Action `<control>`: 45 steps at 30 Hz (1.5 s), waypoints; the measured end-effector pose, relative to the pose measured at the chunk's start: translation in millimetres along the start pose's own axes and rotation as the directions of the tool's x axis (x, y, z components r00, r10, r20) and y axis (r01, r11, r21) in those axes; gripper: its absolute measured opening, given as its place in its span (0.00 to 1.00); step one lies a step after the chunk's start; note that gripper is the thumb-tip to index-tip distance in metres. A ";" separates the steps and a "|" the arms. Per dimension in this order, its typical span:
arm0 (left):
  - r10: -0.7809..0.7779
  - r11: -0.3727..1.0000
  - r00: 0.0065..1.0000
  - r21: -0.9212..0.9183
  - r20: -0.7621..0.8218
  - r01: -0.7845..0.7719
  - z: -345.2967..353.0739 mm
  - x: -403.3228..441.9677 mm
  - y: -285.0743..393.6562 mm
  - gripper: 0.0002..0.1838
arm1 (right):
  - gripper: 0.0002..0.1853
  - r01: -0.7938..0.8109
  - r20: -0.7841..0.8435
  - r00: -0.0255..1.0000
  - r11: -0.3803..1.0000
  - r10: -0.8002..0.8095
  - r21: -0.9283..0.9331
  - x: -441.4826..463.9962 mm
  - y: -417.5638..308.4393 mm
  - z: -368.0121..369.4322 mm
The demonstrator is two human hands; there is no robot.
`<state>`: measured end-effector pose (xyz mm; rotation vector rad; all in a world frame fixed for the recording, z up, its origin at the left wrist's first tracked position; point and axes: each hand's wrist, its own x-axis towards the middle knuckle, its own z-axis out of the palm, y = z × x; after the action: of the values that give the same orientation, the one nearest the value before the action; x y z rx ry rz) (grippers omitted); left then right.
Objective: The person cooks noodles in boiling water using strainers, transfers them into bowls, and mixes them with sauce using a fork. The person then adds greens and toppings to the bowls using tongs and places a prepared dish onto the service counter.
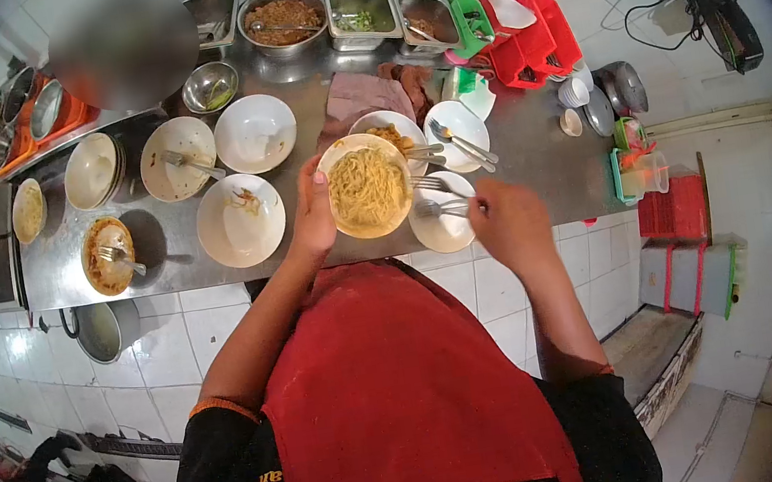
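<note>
My left hand (311, 214) grips the left rim of a bowl of noodles (367, 187), lifted at the counter's front edge. My right hand (514, 223) is closed around the handle of a fork (432, 185), its tines pointing left towards the noodle bowl. A second utensil (436, 207) shows just below the fork; I cannot tell whether it is held too. Beneath them is a white bowl (447, 234). Behind the noodle bowl, partly hidden, stands a bowl with brown food (388, 134). Right of it, a white bowl (456, 123) holds cutlery.
Several used bowls (242, 224) stand on the steel counter (555, 178) to the left. Along the back are a pan of minced food (281, 21), metal containers (361, 16) and red baskets (530, 38). A pot (103, 332) sits below the counter.
</note>
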<state>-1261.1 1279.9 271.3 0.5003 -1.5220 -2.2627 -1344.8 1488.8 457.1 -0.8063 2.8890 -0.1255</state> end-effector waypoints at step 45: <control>-0.290 0.953 0.899 0.184 0.329 0.240 72.7 -0.7 -51.6 0.35 | 0.09 -0.162 0.078 0.986 0.942 0.145 0.293 -28.9 66.6 65.9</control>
<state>-1300.9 1356.5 249.1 0.3715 -1.8988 -2.5754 -1343.9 1557.8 387.5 -0.5193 2.7706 -0.5008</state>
